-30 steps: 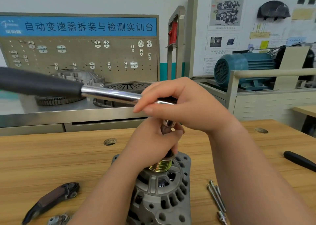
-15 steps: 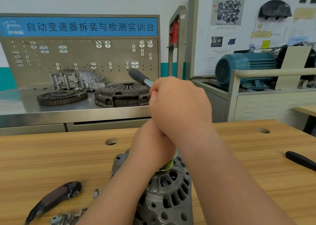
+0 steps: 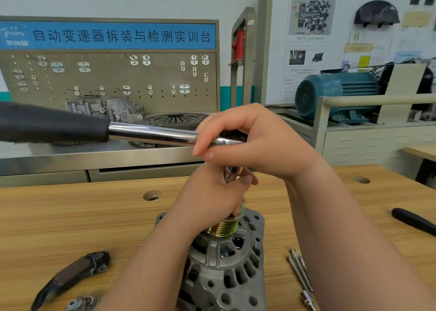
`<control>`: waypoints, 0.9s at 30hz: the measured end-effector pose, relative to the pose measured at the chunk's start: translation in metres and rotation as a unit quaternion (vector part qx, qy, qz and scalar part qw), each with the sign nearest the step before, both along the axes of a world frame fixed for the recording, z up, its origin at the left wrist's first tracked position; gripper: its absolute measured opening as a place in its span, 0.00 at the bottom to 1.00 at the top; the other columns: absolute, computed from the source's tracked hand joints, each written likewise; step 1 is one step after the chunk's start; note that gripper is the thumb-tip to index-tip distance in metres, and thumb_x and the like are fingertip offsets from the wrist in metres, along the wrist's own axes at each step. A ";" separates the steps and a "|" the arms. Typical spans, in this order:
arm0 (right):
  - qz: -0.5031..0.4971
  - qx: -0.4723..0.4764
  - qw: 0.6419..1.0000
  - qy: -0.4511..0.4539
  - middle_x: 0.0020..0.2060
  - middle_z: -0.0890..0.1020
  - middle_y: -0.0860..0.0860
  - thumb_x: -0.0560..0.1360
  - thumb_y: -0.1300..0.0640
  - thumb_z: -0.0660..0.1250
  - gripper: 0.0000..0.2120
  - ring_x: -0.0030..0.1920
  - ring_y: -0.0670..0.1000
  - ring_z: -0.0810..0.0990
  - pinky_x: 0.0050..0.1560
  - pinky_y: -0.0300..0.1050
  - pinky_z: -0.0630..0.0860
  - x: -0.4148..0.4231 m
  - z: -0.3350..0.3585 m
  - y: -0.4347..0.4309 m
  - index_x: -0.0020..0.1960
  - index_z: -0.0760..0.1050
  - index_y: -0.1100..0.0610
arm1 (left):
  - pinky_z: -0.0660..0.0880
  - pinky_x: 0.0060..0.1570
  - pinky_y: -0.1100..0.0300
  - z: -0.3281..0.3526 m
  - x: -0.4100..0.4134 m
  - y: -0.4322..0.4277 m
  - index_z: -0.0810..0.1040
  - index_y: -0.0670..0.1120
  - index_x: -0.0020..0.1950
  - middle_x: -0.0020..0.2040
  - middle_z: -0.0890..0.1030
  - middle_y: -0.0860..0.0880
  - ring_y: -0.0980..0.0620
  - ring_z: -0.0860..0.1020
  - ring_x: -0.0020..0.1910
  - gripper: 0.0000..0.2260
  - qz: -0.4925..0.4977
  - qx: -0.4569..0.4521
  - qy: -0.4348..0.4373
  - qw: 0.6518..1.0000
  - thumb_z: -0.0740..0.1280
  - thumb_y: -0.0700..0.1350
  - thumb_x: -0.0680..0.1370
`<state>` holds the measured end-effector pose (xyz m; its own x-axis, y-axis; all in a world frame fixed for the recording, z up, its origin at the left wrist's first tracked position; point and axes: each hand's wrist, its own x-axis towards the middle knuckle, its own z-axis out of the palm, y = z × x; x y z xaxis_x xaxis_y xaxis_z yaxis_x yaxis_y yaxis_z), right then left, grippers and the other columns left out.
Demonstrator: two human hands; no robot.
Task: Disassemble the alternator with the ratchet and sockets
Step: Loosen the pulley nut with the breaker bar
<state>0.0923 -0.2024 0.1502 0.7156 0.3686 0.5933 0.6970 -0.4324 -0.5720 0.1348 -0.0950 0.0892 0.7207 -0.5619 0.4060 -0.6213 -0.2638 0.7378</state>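
Observation:
The grey alternator (image 3: 226, 270) stands on the wooden bench (image 3: 70, 223), its brass-coloured grooved pulley (image 3: 223, 227) facing up. My left hand (image 3: 212, 197) grips the top of the pulley and the socket (image 3: 232, 172) standing on it. My right hand (image 3: 250, 143) holds the head end of the chrome ratchet (image 3: 151, 134) above the socket. The ratchet's black handle (image 3: 49, 124) points left. The nut under the socket is hidden.
Long through bolts (image 3: 300, 275) lie right of the alternator. A black plastic cover (image 3: 73, 275) and a small metal part (image 3: 82, 303) lie at the front left. A black tool handle (image 3: 415, 221) rests at the right edge. A steel workbench with clutch parts (image 3: 174, 119) stands behind.
The ratchet handle, which pointed away from me half a second ago, has swung back to point left, as it did a second ago. My left hand stays on the pulley.

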 end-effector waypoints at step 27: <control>-0.056 0.003 0.998 -0.009 0.39 0.83 0.46 0.73 0.65 0.69 0.11 0.45 0.54 0.81 0.50 0.54 0.79 -0.003 -0.001 0.003 0.41 0.81 0.50 | 0.76 0.36 0.66 0.000 0.000 -0.001 0.78 0.52 0.41 0.21 0.75 0.55 0.54 0.82 0.35 0.08 0.025 0.006 -0.006 1.000 0.63 0.48 0.79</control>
